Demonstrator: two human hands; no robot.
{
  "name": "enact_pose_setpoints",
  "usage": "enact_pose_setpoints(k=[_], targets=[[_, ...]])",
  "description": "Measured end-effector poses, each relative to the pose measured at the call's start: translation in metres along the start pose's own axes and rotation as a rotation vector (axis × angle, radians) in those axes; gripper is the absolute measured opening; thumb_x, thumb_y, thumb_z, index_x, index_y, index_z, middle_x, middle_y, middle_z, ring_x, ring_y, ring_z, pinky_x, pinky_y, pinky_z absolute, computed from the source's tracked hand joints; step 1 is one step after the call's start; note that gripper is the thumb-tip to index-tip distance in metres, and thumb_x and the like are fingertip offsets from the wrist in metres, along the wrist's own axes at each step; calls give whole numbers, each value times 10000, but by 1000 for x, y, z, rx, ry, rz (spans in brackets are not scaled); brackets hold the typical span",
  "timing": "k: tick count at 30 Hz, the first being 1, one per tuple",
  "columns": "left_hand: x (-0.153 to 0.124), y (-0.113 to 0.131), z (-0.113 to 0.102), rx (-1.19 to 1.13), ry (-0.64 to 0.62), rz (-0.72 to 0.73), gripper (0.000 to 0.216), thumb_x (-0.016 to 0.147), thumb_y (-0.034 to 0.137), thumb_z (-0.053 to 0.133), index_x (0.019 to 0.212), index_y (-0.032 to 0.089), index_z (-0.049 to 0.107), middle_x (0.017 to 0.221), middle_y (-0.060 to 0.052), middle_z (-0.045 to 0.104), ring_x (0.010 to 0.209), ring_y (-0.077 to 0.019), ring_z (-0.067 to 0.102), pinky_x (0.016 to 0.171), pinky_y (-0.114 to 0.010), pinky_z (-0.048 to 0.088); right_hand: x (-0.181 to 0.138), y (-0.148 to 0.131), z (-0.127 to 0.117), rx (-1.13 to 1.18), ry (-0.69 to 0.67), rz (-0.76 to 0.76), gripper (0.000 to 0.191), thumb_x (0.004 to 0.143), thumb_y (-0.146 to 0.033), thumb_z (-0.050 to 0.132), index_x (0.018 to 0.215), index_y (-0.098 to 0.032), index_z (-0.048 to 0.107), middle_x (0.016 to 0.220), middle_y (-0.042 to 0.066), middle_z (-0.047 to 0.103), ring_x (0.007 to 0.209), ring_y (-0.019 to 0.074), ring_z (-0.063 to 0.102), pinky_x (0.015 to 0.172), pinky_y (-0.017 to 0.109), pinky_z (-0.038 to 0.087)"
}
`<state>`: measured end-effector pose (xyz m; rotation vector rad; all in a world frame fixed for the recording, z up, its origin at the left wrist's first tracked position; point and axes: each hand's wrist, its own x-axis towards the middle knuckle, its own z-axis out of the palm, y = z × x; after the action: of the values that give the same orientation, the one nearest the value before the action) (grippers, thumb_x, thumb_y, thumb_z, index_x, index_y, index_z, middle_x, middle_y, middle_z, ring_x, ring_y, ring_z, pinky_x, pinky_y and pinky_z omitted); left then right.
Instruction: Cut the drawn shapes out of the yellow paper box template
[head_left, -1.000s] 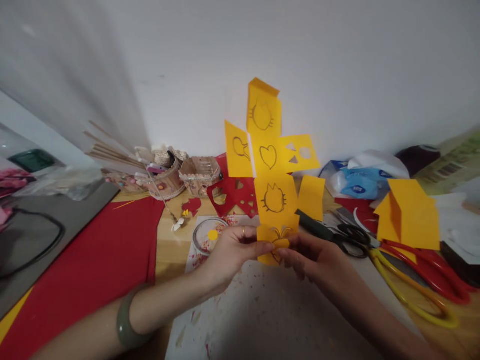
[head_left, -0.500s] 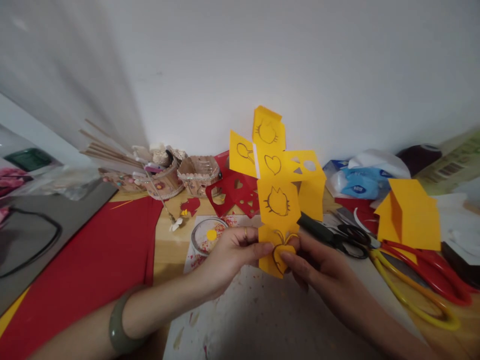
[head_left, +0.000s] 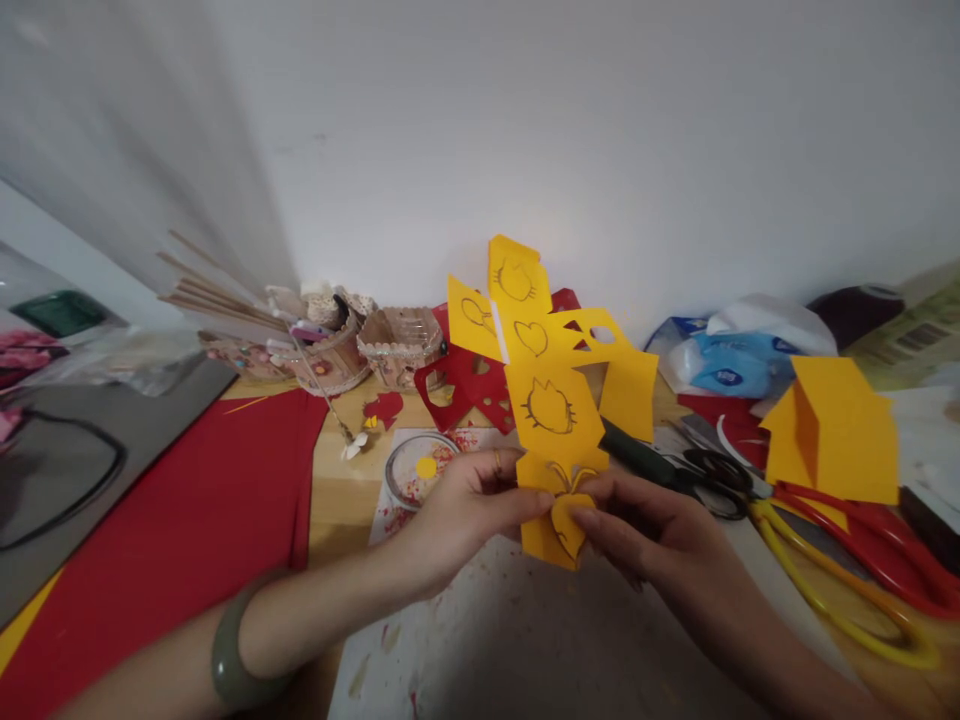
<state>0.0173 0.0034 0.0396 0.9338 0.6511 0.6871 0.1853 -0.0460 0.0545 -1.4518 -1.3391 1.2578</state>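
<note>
Firmly, left fingers (head_left: 531, 504) and right fingers (head_left: 611, 533) pinch the drawn-on yellow paper (head_left: 549, 395) low down.

The left hand (head_left: 469, 508) and right hand (head_left: 645, 522) pinch the near end of a yellow paper cutout (head_left: 551, 445) pencilled with a heart and whiskered heads. Left, red paper (head_left: 180, 490) lies on the bench (head_left: 341, 500); right, folded yellow card (head_left: 859, 430) stands beside a red scissor handle (head_left: 889, 520).

Legible text: none. Blue plastic pack (head_left: 750, 352), far right of the desk (head_left: 346, 480): dark-blue label (head_left: 727, 377) with pale marks, too small to read. Greenish packaging (head_left: 934, 308), farther right: dark printed block (head_left: 903, 337), blurred and unreadable.
</note>
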Motion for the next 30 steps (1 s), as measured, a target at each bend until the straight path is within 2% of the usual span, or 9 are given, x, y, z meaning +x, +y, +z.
enact_pose_setpoints(k=[6, 9, 12, 16, 22, 30], targets=[[0, 0, -3, 122, -8, -91, 217, 683, 278, 743, 851, 142, 718, 798, -23, 699, 683, -110, 611, 646, -206, 473, 1, 3, 2, -57, 16, 25, 218, 682, -422, 632, 673, -205, 618, 598, -3, 547, 543, 130, 459, 492, 248, 374], [0, 3, -3, 195, -4, -87, 166, 668, 276, 742, 743, 135, 699, 710, -7, 670, 652, -106, 591, 649, -209, 468, 1, 5, 3, -104, 14, -32, 213, 685, -418, 629, 646, -212, 594, 557, -11, 524, 518, 125, 443, 466, 241, 362], [-1, 8, -1, 230, -59, -73, 132, 683, 265, 707, 747, 151, 688, 747, -4, 672, 700, -118, 600, 708, -230, 482, -1, 6, 3, -106, -28, -40, 249, 710, -426, 629, 607, -208, 568, 535, -21, 494, 498, 111, 411, 450, 233, 342], [-3, 14, 0, 336, -104, -82, 170, 712, 331, 681, 696, 164, 646, 747, -10, 647, 745, -143, 600, 751, -260, 482, -2, 8, 1, -20, -100, -68, 279, 756, -426, 635, 618, -201, 545, 590, -23, 489, 549, 111, 426, 485, 228, 350], [-5, 13, -1, 347, -111, -108, 282, 667, 422, 755, 744, 173, 646, 767, -11, 637, 746, -149, 593, 687, -238, 474, -3, 10, 1, 65, -195, -104, 287, 798, -447, 629, 680, -207, 526, 643, -29, 475, 594, 114, 436, 526, 224, 360], [-7, 12, -1, 327, -202, -98, 243, 730, 382, 698, 717, 160, 601, 702, 12, 565, 677, -103, 539, 654, -209, 445, -5, 9, -3, 78, -260, -148, 296, 834, -434, 616, 686, -208, 496, 659, -41, 450, 605, 105, 410, 537, 216, 362]])
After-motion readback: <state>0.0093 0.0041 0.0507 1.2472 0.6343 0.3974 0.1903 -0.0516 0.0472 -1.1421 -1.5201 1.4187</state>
